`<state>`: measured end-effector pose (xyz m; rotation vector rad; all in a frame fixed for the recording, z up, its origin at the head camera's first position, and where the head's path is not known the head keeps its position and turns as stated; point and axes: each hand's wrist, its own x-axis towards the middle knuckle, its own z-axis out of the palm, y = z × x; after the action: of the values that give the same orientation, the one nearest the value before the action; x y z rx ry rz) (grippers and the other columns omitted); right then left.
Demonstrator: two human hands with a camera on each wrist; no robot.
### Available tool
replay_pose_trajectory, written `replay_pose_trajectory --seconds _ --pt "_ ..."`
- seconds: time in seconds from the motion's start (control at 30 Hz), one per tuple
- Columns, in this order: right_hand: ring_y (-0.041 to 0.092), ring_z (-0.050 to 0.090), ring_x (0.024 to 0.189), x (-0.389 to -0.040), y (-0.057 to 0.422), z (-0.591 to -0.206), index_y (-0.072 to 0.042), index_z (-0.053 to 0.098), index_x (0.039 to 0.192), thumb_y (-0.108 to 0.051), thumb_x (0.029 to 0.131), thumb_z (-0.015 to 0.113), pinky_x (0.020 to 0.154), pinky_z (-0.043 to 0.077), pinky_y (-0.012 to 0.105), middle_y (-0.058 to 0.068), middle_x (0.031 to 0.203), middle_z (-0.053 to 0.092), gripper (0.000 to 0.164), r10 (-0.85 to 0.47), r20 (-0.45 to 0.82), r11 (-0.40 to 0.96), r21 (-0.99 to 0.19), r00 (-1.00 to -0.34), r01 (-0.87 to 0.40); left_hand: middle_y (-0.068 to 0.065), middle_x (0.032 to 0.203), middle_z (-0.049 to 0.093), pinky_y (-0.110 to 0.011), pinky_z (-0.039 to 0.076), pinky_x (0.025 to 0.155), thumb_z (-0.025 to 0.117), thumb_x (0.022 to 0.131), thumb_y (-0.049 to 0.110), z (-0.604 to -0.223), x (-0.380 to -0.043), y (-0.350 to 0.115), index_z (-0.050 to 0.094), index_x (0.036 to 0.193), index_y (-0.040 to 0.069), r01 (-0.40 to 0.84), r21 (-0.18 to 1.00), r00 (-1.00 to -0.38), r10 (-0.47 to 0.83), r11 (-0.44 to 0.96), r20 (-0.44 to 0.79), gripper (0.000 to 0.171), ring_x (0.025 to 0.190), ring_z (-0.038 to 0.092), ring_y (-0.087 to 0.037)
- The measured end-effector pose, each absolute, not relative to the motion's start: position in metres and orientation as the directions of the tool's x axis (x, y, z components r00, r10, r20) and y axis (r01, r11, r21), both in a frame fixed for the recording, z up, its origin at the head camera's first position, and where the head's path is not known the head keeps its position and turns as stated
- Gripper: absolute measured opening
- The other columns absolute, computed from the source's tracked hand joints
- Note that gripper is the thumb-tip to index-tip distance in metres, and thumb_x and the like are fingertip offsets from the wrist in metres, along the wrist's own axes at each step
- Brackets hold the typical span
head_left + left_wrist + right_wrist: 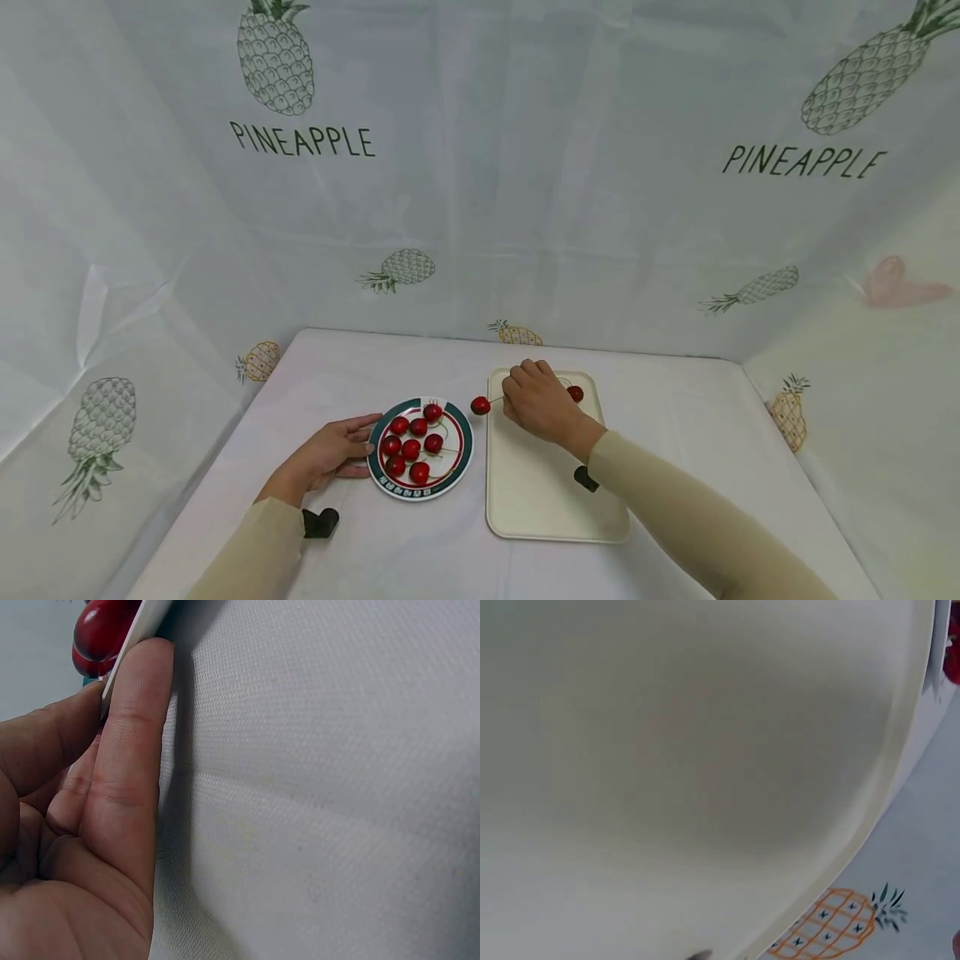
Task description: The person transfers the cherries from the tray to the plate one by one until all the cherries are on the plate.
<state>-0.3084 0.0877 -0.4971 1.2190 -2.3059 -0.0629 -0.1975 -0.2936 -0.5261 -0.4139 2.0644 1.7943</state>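
Note:
A round plate with a dark green rim [468,448] holds several red cherries [410,450] with stems. My left hand [333,452] grips the plate's left edge. In the left wrist view the thumb [56,735] lies over the rim and a finger [131,742] lies under it. Over the far part of a cream tray [555,504], my right hand [543,404] pinches a cherry [480,406] by its stem. That cherry hangs out left of the hand, between plate and tray. Another cherry [575,393] lies at the tray's far right corner. The right fingertips are hidden in the head view.
The tray stands just right of the plate on a white-covered table [442,558]. Behind it hangs a pale curtain [480,192] with printed pineapples. Black wrist straps show on the left [321,522] and right [586,478] arms.

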Motion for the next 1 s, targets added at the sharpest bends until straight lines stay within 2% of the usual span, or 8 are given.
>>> replay_pose_trajectory --seconds 0.17,0.33,0.47,0.6,0.8,1.0 --pt "0.022 0.047 0.087 -0.298 0.075 -0.500 -0.013 0.059 0.092 -0.022 0.100 0.057 0.080 0.042 0.036 0.001 0.085 0.053 0.012 -0.792 0.409 0.580 0.268 -0.454 -0.769 -0.024 0.159 0.049 -0.045 0.067 0.082 0.063 0.102 -0.002 -0.526 -0.198 -0.293 0.050 0.158 0.013 -0.455 0.880 -0.887 0.014 0.136 -0.461 0.060 0.099 0.077 -0.026" --pt "0.022 0.049 0.089 -0.286 0.065 -0.507 -0.013 0.061 0.094 -0.024 0.102 0.054 0.082 0.043 0.036 0.001 0.087 0.055 0.014 -0.818 0.396 0.540 0.276 -0.418 -0.795 -0.024 0.158 0.050 -0.045 0.067 0.082 0.063 0.102 -0.002 -0.526 -0.198 -0.294 0.050 0.158 0.013 -0.454 0.881 -0.888 0.017 0.132 -0.460 0.059 0.099 0.077 -0.026" --pt "0.020 0.047 0.088 -0.274 0.057 -0.510 -0.015 0.061 0.094 -0.027 0.101 0.060 0.082 0.043 0.033 -0.001 0.087 0.055 0.014 -0.839 0.381 0.509 0.298 -0.389 -0.807 -0.025 0.159 0.049 -0.045 0.067 0.082 0.063 0.102 -0.001 -0.526 -0.198 -0.294 0.049 0.159 0.013 -0.453 0.881 -0.887 0.023 0.138 -0.460 0.060 0.099 0.077 -0.026" --pt "0.019 0.046 0.089 -0.264 0.049 -0.513 -0.017 0.063 0.098 -0.031 0.102 0.065 0.084 0.043 0.032 -0.002 0.090 0.056 0.015 -0.853 0.347 0.493 0.291 -0.390 -0.820 -0.025 0.160 0.047 -0.045 0.067 0.082 0.064 0.102 0.000 -0.525 -0.198 -0.294 0.047 0.160 0.012 -0.445 0.885 -0.890 0.039 0.138 -0.454 0.061 0.100 0.077 -0.026" --pt "0.018 0.047 0.091 -0.257 0.040 -0.520 -0.017 0.064 0.101 -0.031 0.104 0.059 0.085 0.043 0.031 -0.003 0.091 0.057 0.015 -0.870 0.289 0.476 0.283 -0.399 -0.833 -0.025 0.161 0.046 -0.045 0.067 0.082 0.063 0.102 -0.001 -0.525 -0.198 -0.294 0.047 0.160 0.012 -0.450 0.883 -0.888 0.040 0.131 -0.458 0.061 0.100 0.077 -0.026" --pt "0.017 0.047 0.092 -0.255 0.036 -0.525 -0.018 0.064 0.102 -0.031 0.105 0.055 0.083 0.042 0.030 -0.004 0.092 0.058 0.017 -0.887 0.264 0.450 0.304 -0.379 -0.840 -0.025 0.162 0.045 -0.045 0.067 0.082 0.063 0.103 0.000 -0.526 -0.198 -0.294 0.046 0.160 0.012 -0.443 0.886 -0.891 0.044 0.134 -0.452 0.061 0.101 0.077 -0.026"
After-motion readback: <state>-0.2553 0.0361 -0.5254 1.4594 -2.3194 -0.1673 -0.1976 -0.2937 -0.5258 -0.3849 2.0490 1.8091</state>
